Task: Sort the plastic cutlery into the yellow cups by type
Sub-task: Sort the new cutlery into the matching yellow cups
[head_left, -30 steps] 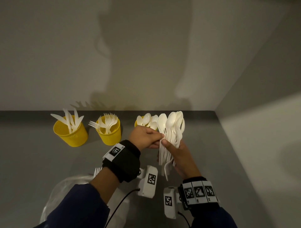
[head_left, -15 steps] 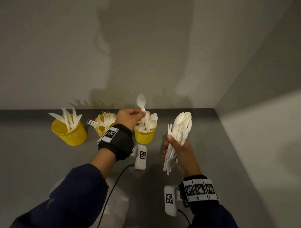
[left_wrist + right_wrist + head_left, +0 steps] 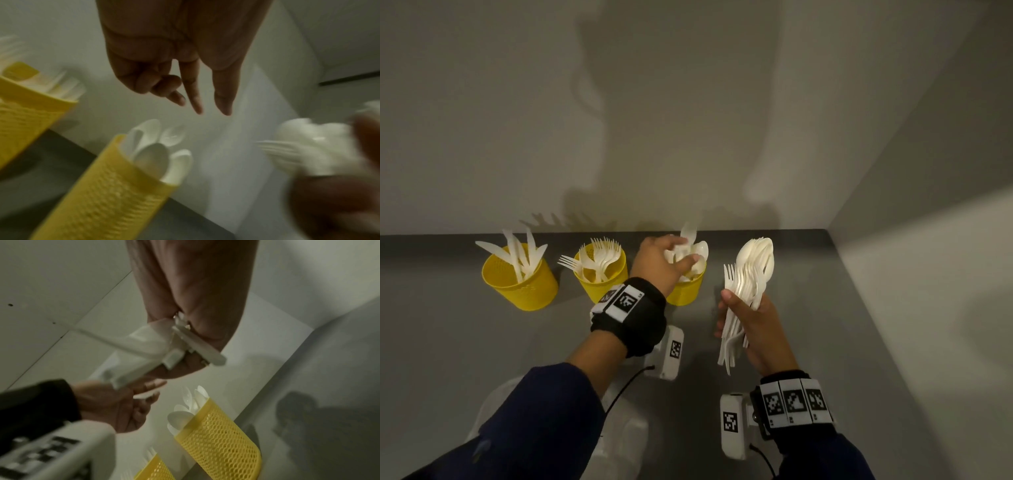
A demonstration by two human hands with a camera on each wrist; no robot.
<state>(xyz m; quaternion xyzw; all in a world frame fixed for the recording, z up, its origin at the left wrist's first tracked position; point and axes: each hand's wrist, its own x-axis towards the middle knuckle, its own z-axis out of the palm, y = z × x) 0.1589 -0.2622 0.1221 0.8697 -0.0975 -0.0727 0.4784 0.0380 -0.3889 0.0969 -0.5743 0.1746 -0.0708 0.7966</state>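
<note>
Hovering over spoon cup [image 3: 685, 291] with left hand [image 3: 657, 263] fingers loosely apart, empty; clutching upright cutlery bundle [image 3: 746, 287] in right hand [image 3: 756, 329], just rightward of left

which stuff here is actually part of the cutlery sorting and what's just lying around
Part of the job:
knife cup
fork cup
spoon cup
cutlery bundle held in the right hand
left hand over the spoon cup

Lying about:
clear plastic bag at the near edge
</note>
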